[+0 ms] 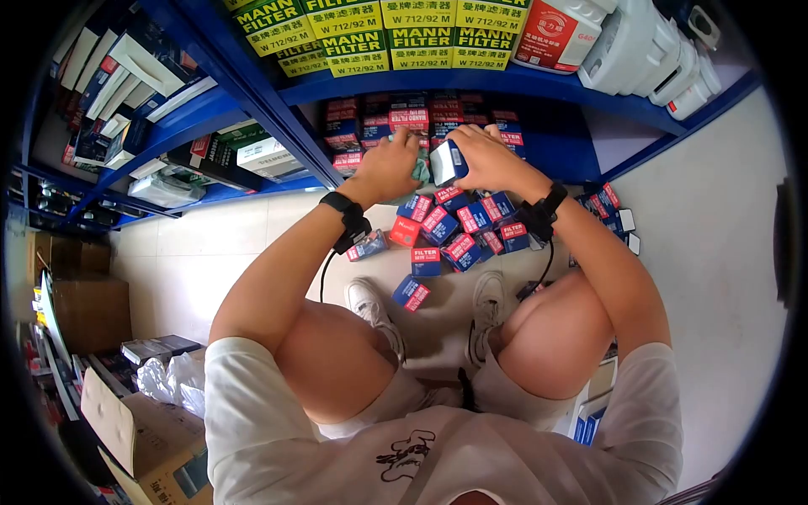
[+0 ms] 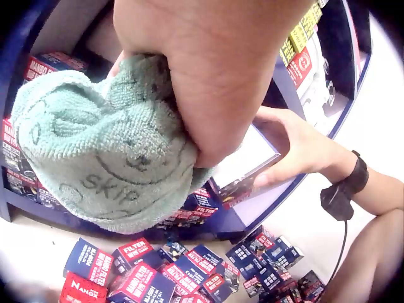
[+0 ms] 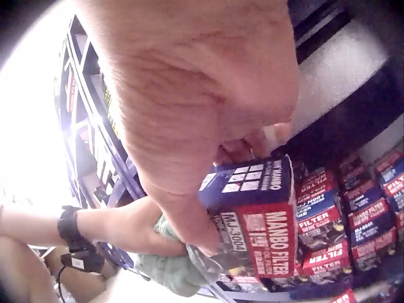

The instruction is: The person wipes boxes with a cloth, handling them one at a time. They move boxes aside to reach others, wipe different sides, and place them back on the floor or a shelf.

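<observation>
My left hand (image 1: 387, 167) grips a pale green terry cloth (image 2: 107, 151) with the word "skip" on it, bunched below the palm in the left wrist view. In my right hand (image 1: 492, 162) is a red and blue filter box (image 3: 255, 221), pinched between thumb and fingers; its white face shows in the head view. Cloth and box are side by side in front of the lower shelf. Behind them, rows of similar filter boxes (image 3: 319, 230) stand on that shelf. The fingers of my left hand are mostly hidden by the cloth.
Several loose filter boxes (image 1: 438, 225) lie on the floor between my shoes and the shelf, with more boxes (image 1: 602, 202) to the right. Above, the blue shelf edge (image 1: 471, 80) carries yellow-green filter cartons (image 1: 421, 40) and white jugs (image 1: 627, 50). An open carton (image 1: 156, 438) sits at lower left.
</observation>
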`<state>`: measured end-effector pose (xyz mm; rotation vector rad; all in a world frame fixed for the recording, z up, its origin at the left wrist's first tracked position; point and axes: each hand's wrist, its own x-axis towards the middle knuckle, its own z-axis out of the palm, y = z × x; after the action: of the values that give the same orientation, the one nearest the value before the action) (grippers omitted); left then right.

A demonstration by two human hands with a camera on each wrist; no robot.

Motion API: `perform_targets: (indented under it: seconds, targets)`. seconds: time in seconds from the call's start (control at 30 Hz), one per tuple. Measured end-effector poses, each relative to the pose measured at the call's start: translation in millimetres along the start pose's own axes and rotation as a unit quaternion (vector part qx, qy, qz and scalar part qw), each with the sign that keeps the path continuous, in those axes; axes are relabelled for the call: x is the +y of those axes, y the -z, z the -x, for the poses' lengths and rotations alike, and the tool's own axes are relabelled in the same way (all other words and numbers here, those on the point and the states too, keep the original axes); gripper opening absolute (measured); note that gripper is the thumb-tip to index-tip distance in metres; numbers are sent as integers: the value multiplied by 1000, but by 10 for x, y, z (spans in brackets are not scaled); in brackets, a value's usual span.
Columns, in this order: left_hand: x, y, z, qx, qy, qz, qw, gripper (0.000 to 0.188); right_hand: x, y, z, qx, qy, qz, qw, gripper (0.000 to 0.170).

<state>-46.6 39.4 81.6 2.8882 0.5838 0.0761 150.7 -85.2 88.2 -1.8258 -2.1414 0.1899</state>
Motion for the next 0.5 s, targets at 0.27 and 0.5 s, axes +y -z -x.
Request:
perform_targets:
  seconds: [0.27,0.5]
  targets:
    - [36,-40,-1,-8,-25,31,999,66,74,-29,55,-17,-91,-193,977,70]
    - [294,11,-36,28,-63,59,996,64,94,-120,40,-25,-57,-158,985,79]
